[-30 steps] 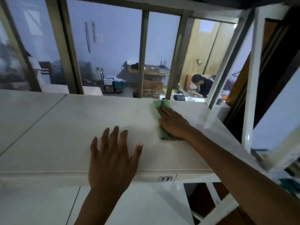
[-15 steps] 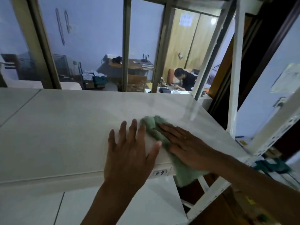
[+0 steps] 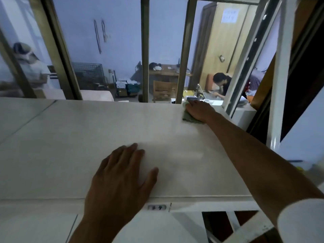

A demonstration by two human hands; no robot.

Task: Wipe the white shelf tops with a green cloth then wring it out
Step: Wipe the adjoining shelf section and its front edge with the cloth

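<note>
— Hands? Left (image 3: 121, 179) flat, fingers straight, on shelf top (image 3: 70, 146), near edge.
— Right (image 3: 198, 111)?
— Arm stretched, flat palm pressing cloth (image 3: 188, 118) at far edge.
— Beside it?
— A window bar (image 3: 184, 50).

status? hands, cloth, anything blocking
Left hand flat on white shelf top, empty. Right hand presses green cloth at the far edge. Nothing lies in the wiping path.
</note>
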